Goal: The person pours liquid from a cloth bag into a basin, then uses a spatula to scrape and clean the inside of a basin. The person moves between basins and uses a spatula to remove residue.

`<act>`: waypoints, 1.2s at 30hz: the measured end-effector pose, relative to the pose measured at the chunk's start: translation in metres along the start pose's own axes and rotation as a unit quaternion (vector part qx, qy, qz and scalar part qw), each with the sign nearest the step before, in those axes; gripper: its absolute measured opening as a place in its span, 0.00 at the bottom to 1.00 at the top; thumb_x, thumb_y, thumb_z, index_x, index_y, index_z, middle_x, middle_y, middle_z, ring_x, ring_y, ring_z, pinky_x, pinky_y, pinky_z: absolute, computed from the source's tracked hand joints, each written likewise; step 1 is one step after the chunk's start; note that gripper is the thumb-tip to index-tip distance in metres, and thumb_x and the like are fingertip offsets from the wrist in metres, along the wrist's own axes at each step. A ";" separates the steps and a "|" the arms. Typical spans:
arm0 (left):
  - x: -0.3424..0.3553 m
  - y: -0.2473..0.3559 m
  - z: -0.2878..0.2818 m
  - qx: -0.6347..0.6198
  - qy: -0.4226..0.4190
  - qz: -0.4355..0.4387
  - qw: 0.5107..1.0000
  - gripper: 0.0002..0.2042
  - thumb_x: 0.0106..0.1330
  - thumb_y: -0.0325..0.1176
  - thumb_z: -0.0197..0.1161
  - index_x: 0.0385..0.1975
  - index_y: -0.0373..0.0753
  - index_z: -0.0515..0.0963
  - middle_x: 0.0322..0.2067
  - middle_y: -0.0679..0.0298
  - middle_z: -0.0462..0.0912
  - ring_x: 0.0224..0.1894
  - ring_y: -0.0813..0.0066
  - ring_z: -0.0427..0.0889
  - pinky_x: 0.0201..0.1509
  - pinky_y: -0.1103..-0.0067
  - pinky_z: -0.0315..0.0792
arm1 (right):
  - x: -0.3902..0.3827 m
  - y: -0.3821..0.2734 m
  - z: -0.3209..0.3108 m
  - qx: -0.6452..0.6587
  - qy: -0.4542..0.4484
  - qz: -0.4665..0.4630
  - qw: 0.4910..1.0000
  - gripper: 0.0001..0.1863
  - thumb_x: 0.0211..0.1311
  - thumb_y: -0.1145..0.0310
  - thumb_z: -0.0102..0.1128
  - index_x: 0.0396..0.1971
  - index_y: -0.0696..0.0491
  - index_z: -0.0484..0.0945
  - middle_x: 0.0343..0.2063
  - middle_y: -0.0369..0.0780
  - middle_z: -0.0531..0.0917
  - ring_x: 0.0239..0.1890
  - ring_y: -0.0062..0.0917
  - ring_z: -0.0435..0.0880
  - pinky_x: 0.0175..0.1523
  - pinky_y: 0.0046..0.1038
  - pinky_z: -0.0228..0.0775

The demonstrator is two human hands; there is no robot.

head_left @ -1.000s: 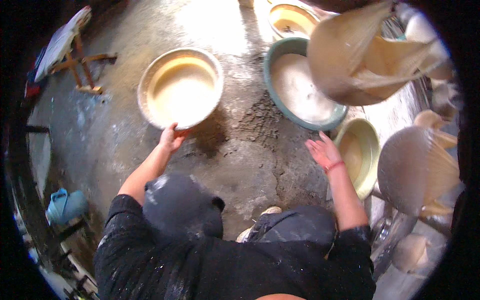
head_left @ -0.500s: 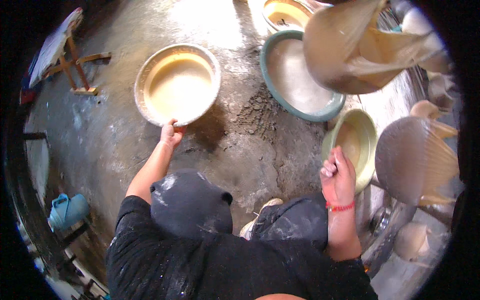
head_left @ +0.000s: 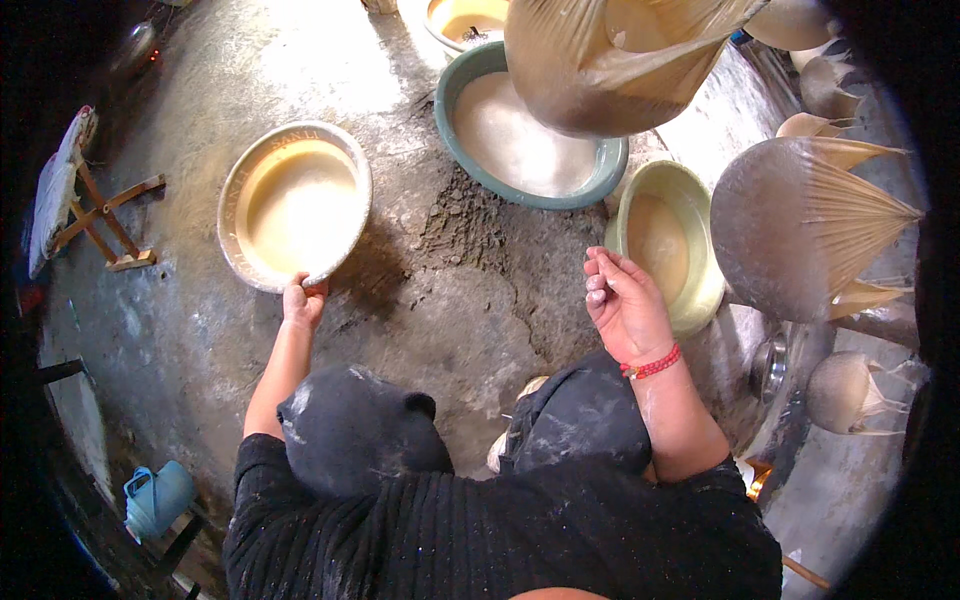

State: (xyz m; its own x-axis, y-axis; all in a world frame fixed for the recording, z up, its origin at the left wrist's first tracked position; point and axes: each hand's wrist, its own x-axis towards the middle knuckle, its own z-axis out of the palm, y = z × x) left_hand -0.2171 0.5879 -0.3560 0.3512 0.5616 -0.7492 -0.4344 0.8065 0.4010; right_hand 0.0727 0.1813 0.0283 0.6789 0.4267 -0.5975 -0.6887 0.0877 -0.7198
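My left hand (head_left: 305,303) grips the near rim of a round basin (head_left: 232,230) that holds a pale, cream-coloured liquid. To the right, my right hand (head_left: 632,308) is raised in the air with a red beaded bracelet at the wrist. Its whitened fingers are curled in toward the thumb, and I see nothing between them. Just beyond that hand is a pale green basin (head_left: 708,290) with beige liquid in it. A larger teal tub (head_left: 480,172) of whitish liquid stands farther off, partly covered from above by a bulging cloth bundle (head_left: 590,85).
More cloth-wrapped bundles (head_left: 770,230) are at the right, near a small metal bowl (head_left: 770,368). At the far left stands a wooden folding stool (head_left: 105,215); a blue jug (head_left: 160,498) is at lower left. Another yellowish basin (head_left: 436,22) sits at the back. The concrete floor (head_left: 440,300) is rough and stained.
The whole view has swung, so most things sit farther left. My right hand has moved left, off the front of the pale green basin. My left hand keeps its hold on the rim.
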 end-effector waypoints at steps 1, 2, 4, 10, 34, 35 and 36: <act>0.000 0.000 0.001 -0.004 0.006 -0.004 1.000 0.19 0.62 0.21 0.57 0.54 0.28 0.71 0.50 0.48 0.80 0.47 0.51 0.84 0.49 0.63 0.85 | -0.001 0.000 0.000 -0.001 0.009 -0.002 1.000 0.09 0.72 0.70 0.61 0.48 0.56 0.81 0.36 0.34 0.83 0.32 0.13 0.79 0.37 0.15 0.75; 0.000 -0.001 0.002 -0.008 0.009 -0.009 1.000 0.19 0.62 0.21 0.57 0.53 0.28 0.71 0.51 0.48 0.80 0.47 0.51 0.84 0.49 0.63 0.85 | -0.001 0.000 -0.001 0.000 0.002 -0.001 1.000 0.09 0.72 0.70 0.62 0.47 0.56 0.81 0.35 0.33 0.82 0.31 0.13 0.79 0.36 0.15 0.74; 0.002 -0.001 0.002 -0.020 -0.009 -0.001 1.000 0.17 0.62 0.21 0.57 0.52 0.28 0.73 0.49 0.48 0.81 0.46 0.52 0.84 0.48 0.63 0.85 | -0.003 0.000 -0.002 -0.003 -0.003 -0.003 1.000 0.08 0.72 0.68 0.62 0.45 0.55 0.80 0.33 0.32 0.82 0.30 0.12 0.77 0.34 0.15 0.72; 0.002 0.002 0.003 -0.012 -0.052 -0.006 0.999 0.14 0.62 0.22 0.57 0.48 0.28 0.74 0.45 0.50 0.82 0.44 0.54 0.85 0.49 0.64 0.85 | -0.003 0.001 -0.005 0.019 -0.015 0.008 1.000 0.09 0.68 0.66 0.68 0.41 0.55 0.81 0.30 0.32 0.79 0.29 0.13 0.75 0.32 0.17 0.68; -0.066 0.013 -0.044 0.187 0.004 0.057 0.981 0.11 0.63 0.24 0.60 0.45 0.29 0.77 0.39 0.58 0.83 0.36 0.63 0.86 0.37 0.67 0.84 | 0.020 0.006 0.000 -0.065 -0.044 0.008 0.997 0.07 0.72 0.66 0.63 0.41 0.53 0.81 0.27 0.29 0.79 0.26 0.11 0.73 0.31 0.16 0.66; -0.070 0.011 -0.046 0.189 0.002 0.053 0.981 0.11 0.63 0.24 0.60 0.44 0.30 0.78 0.38 0.58 0.83 0.35 0.63 0.86 0.37 0.67 0.84 | 0.020 0.005 0.000 -0.065 -0.026 0.011 0.997 0.07 0.72 0.66 0.63 0.41 0.53 0.81 0.27 0.29 0.79 0.26 0.11 0.73 0.31 0.16 0.66; -0.073 0.010 -0.046 0.191 -0.002 0.049 0.980 0.10 0.63 0.24 0.61 0.43 0.30 0.78 0.37 0.59 0.83 0.34 0.64 0.85 0.37 0.68 0.84 | 0.020 0.005 0.000 -0.071 -0.046 0.005 0.996 0.07 0.72 0.66 0.63 0.41 0.53 0.81 0.27 0.29 0.79 0.26 0.11 0.73 0.31 0.16 0.66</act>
State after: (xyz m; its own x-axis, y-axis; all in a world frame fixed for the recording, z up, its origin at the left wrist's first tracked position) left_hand -0.2851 0.5463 -0.3216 0.3259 0.6402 -0.6956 -0.1240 0.7584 0.6399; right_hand 0.0825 0.1904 0.0132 0.6421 0.5076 -0.5745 -0.6474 -0.0424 -0.7610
